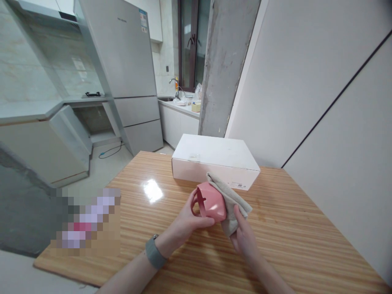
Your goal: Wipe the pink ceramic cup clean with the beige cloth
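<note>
A glossy pink hollow plastic piece [213,204] is held above the table, tilted, with a small notch in its open rim facing left. My left hand [191,214] grips it, fingers at the open end and thumb along the lower side. Against its right side lies a folded grey-beige cloth [231,200]. My right hand [243,232] is closed on that cloth, thumb on top, pressing it to the plastic. The cloth hides the far end of the pink piece and some of my right fingers.
Behind my hands, a white cardboard box [216,153] stands on the wood-grain table [294,232]. A pixelated patch [88,220] covers the table's left edge. A concrete pillar, fridge [131,61] and sink counter stand beyond; a white wall [321,102] borders the right.
</note>
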A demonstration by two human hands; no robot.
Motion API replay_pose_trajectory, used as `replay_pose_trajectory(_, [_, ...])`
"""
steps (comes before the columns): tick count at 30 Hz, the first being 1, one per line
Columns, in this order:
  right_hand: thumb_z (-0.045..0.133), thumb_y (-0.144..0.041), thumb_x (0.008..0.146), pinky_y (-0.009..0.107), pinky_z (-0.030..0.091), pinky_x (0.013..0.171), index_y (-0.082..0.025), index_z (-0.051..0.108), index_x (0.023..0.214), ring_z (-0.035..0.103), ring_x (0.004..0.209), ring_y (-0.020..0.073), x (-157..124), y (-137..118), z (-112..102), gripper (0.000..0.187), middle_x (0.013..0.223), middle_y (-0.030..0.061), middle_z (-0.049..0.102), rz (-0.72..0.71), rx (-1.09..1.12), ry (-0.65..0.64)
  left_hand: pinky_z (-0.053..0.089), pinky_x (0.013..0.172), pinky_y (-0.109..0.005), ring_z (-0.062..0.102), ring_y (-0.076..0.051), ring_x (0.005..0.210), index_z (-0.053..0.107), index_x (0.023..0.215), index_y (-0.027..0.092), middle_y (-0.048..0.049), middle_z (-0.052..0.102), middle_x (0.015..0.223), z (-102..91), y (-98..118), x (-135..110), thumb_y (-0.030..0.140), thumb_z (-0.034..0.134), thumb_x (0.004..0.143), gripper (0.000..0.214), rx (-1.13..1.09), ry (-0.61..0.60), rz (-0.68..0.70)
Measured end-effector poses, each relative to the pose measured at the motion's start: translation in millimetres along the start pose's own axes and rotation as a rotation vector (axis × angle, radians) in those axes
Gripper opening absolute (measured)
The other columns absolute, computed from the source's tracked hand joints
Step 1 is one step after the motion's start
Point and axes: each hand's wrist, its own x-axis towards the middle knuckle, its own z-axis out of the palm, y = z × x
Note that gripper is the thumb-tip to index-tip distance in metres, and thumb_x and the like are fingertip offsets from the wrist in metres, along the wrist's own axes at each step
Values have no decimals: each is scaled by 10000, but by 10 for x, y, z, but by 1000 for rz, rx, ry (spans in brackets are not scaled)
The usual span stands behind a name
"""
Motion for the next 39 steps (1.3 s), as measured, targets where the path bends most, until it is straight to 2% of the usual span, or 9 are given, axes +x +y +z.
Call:
replay_pose_trajectory(5, [734,-611,714,417,459,1084,-331,748,1020,596,1242,248,-25,-24,47,415,1179,15,732,46,17,-2,491,937,-422,554,-338,1183,480,1339,227,-158,539,1330,-79,-20,70,223,934,454,995,176,147,20])
replay_pose_trajectory(10, [734,-613,714,425,425,1108,-305,746,1041,591,1246,262,-23,23,33,449,1174,30,734,-8,-18,-13,455,980,-426,548,-330,1190,489,1326,211,-163,572,1310,-122,-82,102,241,937,445,988,176,181,51])
replay_pose_trajectory(15, [648,-606,811,435,273,1194,-307,646,1250,436,1386,234,-76,-16,12,531,1291,27,672,-78,-144,-165,504,859,-370,585,-305,1125,519,1322,224,-138,585,1298,-107,-98,83,333,889,550,863,39,97,51])
replay_pose_trajectory(18, [581,-563,881,433,142,1229,-309,568,1343,304,1457,222,-120,-61,-3,528,1450,11,534,-157,-299,-319,528,775,-338,632,-256,1006,534,1318,218,-123,631,1212,-98,-88,77,445,786,700,705,-80,32,-36])
replay_pose_trajectory(21, [548,-520,915,430,81,1233,-313,505,1397,222,1485,216,-142,-81,-14,526,1538,0,413,-211,-395,-414,545,758,-329,645,-220,952,572,1277,228,-103,637,1211,-95,-64,78,491,691,797,560,-132,-4,-95])
replay_pose_trajectory(26, [586,-570,876,439,154,1225,-286,585,1323,333,1445,220,-96,-1,-70,529,1420,30,568,-122,-265,-270,558,772,-346,638,-215,990,494,1331,311,-84,580,1316,-89,-16,58,419,738,783,609,-147,-16,-77])
replay_pose_trajectory(30, [695,-589,782,459,272,1191,-299,669,1194,494,1344,235,-47,15,-65,504,1299,30,668,-30,-85,-112,543,810,-376,620,-278,1065,467,1359,301,-119,557,1336,-99,-13,53,254,877,595,869,-48,-34,-69])
replay_pose_trajectory(33, [780,-590,684,441,346,1159,-302,717,1085,558,1284,241,-56,-50,14,498,1224,28,712,11,7,-57,534,784,-390,633,-304,1030,413,1398,277,-155,559,1331,-113,-24,80,244,904,525,1002,93,25,-58])
replay_pose_trajectory(39, [804,-565,666,414,358,1158,-305,743,1003,570,1272,222,-130,-149,197,430,1137,23,748,19,61,-84,485,925,-399,574,-327,1151,530,1256,175,-180,558,1333,-122,-12,131,283,913,485,868,215,130,63])
